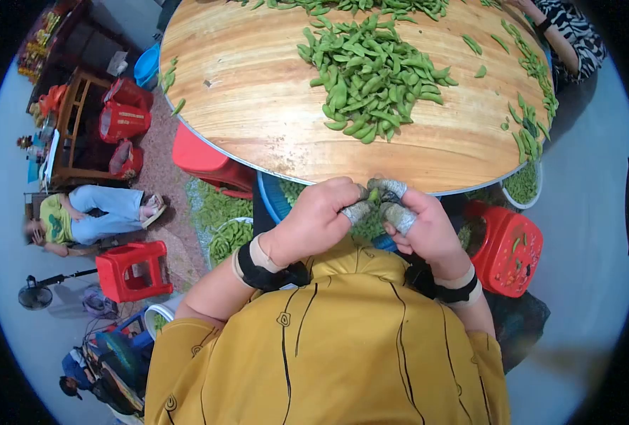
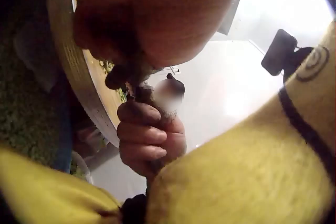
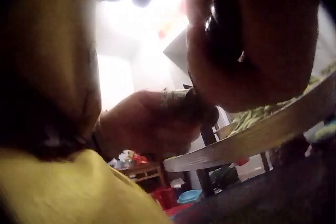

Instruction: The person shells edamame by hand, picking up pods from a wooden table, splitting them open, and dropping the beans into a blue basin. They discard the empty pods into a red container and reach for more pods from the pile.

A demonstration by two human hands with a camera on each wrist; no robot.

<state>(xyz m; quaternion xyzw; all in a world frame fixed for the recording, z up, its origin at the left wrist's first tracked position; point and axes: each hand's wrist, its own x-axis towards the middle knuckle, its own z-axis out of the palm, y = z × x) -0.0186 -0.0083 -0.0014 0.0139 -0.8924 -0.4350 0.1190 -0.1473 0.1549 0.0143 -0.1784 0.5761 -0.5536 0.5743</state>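
Note:
Both hands meet just below the near edge of a round wooden table. Between their fingertips is a small green soybean pod, mostly covered by fingers. My left hand pinches it from the left, its thumb wrapped in grey tape. From the other side my right hand pinches at the same spot, with tape on its thumb and forefinger. The right hand's curled fingers show in the left wrist view. A large heap of soybean pods lies on the tabletop ahead of the hands.
Below the hands stands a blue basin with green contents. Red stools flank me, and a white bucket of beans is at right. Another person's arm reaches the table's far right. Someone sits at left.

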